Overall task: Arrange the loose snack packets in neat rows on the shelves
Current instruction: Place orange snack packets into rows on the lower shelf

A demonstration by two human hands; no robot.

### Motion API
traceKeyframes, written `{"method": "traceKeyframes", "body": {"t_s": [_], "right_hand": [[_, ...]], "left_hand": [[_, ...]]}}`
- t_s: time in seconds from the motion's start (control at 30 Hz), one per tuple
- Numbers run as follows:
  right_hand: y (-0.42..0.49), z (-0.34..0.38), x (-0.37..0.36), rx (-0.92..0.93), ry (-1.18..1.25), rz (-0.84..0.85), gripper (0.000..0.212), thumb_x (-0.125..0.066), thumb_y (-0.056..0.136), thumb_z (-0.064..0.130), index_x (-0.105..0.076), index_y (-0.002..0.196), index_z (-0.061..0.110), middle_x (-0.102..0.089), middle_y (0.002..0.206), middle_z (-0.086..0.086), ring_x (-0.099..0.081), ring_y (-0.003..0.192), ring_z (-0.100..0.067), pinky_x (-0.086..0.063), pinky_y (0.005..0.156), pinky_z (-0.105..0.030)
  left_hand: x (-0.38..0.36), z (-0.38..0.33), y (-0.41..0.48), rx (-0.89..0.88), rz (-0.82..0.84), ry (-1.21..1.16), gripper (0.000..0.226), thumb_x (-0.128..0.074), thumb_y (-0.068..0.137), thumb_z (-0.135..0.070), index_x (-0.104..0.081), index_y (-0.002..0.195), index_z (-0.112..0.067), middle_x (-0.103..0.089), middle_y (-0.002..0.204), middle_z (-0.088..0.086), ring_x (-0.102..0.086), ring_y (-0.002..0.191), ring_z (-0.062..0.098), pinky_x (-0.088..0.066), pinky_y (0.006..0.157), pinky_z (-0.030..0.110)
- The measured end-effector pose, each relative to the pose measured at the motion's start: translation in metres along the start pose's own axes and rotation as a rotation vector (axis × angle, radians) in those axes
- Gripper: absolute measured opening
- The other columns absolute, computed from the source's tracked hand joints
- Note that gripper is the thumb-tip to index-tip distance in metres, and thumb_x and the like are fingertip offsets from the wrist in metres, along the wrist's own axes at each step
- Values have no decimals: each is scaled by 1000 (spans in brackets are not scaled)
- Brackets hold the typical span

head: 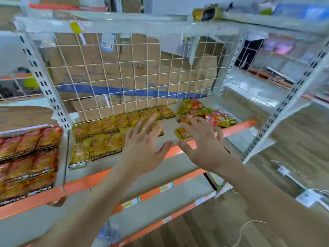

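1. The single yellow packet lies flat on the shelf, close to the orange front edge and apart from the other packets. It is too blurred for me to call its long axis.
2. It sits between my 2 grips, just beside the inner fingers of the right grip. I cannot tell whether they touch. The left grip is farther from it.
3. Both grips are spread wide, fingers straight, holding nothing.
4. The loose pile of red and yellow packets lies past the right fingertips, toward the back right of the shelf.
5. The neat rows run leftward from under the left grip, with 1 more row along the wire mesh.
6. My read: the right grip is nearer, so it should take the packet and carry it left to the rows' open end.
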State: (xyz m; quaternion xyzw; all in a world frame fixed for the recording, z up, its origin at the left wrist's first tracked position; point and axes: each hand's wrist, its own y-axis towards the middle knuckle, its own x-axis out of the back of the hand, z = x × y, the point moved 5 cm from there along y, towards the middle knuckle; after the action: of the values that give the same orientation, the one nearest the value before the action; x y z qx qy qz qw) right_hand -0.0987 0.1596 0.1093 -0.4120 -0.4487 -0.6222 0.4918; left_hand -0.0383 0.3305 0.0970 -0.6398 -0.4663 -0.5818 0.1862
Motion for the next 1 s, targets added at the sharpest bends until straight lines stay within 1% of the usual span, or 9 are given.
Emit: {"method": "traceKeyframes", "body": {"t_s": [0.07, 0.17, 0.33, 0.4, 0.47, 0.57, 0.73, 0.9, 1.0], "right_hand": [[6, -28, 4, -28, -4, 14, 61, -33, 94, 65, -27, 151, 43, -7, 163, 21, 3, 150, -10, 0, 119, -52], [16, -60, 9, -39, 3, 5, 65, -28, 91, 66, -28, 151, 42, -8, 164, 20, 4, 150, -9, 0, 119, -52], [36, -98, 6, -98, 36, 18, 69, -21, 86, 68, -31, 150, 43, -8, 164, 19, 5, 150, -8, 0, 120, -52], [45, -112, 1, -133, 42, 11, 66, -26, 86, 66, -32, 149, 44, -10, 163, 20, 4, 149, -6, 0, 119, -51], [54, -128, -4, -167, 33, 14, 61, -32, 93, 64, -30, 150, 43, -11, 163, 19, 3, 150, -8, 0, 119, -49], [68, -151, -2, -234, 38, 8, 57, -39, 97, 60, -29, 151, 42, -12, 163, 19, 2, 150, -9, 0, 120, -50], [87, -184, 3, -316, 7, 16, 57, -42, 99, 56, -30, 151, 38, -13, 163, 18, 2, 149, -8, 2, 120, -51], [100, -204, 4, -367, -29, -2, 57, -42, 99, 54, -29, 152, 38, -15, 163, 17, -2, 149, -10, 0, 118, -50], [111, -213, 4, -390, -14, -17, 56, -39, 98, 55, -30, 151, 40, -18, 161, 18, -5, 150, -12, -2, 119, -51]], "left_hand": [[-14, -19, 18, -17, 15, -2, 77, -22, 86, -71, -39, 150, -31, -20, 165, -9, -21, 151, 24, -27, 116, 49], [-30, -39, 40, -34, 21, -22, 72, -29, 88, -68, -40, 149, -31, -25, 164, -8, -25, 150, 26, -29, 115, 53], [-59, -56, 74, -68, 66, -59, 77, -22, 86, -73, -35, 151, -34, -23, 164, -10, -22, 151, 23, -27, 116, 52], [-72, -62, 92, -93, 78, -66, 77, -21, 87, -73, -35, 151, -33, -24, 164, -9, -22, 151, 22, -28, 116, 51], [-83, -68, 111, -111, 95, -83, 78, -20, 86, -73, -35, 152, -33, -24, 164, -8, -22, 151, 23, -28, 117, 51], [-95, -77, 144, -124, 124, -128, 82, -16, 81, -73, -32, 153, -36, -19, 166, -10, -19, 152, 23, -23, 118, 47], [-120, -88, 191, -213, 120, -148, 70, -34, 87, -64, -37, 149, -33, -25, 164, -8, -26, 149, 25, -28, 115, 50], [-147, -101, 216, -280, 104, -149, 66, -43, 87, -59, -43, 146, -30, -38, 158, -3, -36, 145, 28, -35, 112, 55], [-155, -104, 228, -273, 134, -148, 63, -41, 89, -58, -44, 146, -31, -39, 157, -5, -36, 145, 26, -35, 112, 55]]}}
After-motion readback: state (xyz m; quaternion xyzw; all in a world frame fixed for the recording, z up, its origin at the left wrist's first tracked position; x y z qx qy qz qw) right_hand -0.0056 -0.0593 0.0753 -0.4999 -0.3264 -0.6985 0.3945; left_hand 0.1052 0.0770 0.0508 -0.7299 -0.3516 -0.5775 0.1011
